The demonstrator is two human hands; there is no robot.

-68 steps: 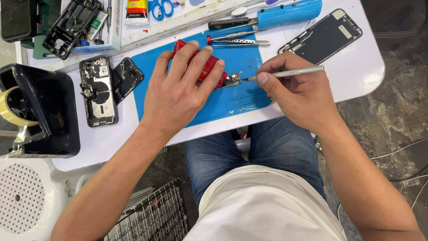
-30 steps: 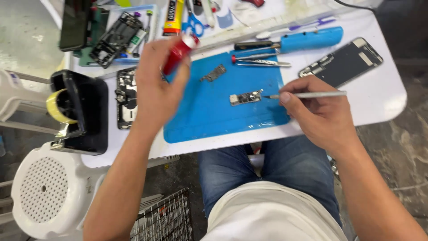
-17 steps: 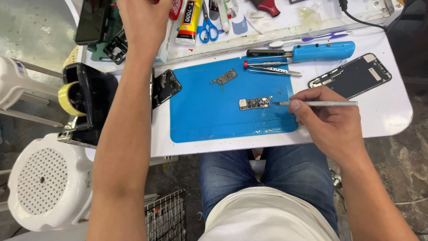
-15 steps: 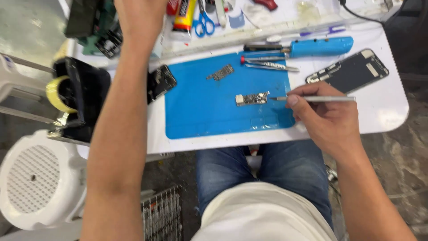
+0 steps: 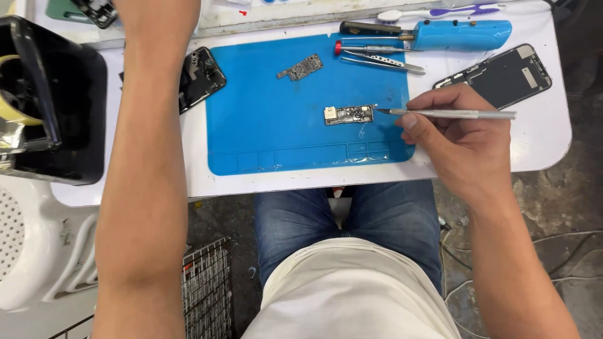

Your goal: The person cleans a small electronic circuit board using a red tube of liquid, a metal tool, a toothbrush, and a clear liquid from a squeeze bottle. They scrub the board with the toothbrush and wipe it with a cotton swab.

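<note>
One forearm (image 5: pixel 147 125) reached past the top edge, our left hand unseen, so we could not tell its grip. Two circuit boards (image 5: pixel 300 67) lay on one blue mat (image 5: pixel 282 141) on the desk (image 5: pixel 540 147). Our right hand (image 5: pixel 461 141) pinched one slim metal knife (image 5: pixel 449 114), its tip just beside the nearer board (image 5: pixel 348 115); working that edge, we judged, called for a light, steady touch.

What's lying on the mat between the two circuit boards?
Nothing: in the head view the blue mat is bare between the upper board and the lower board.
</note>
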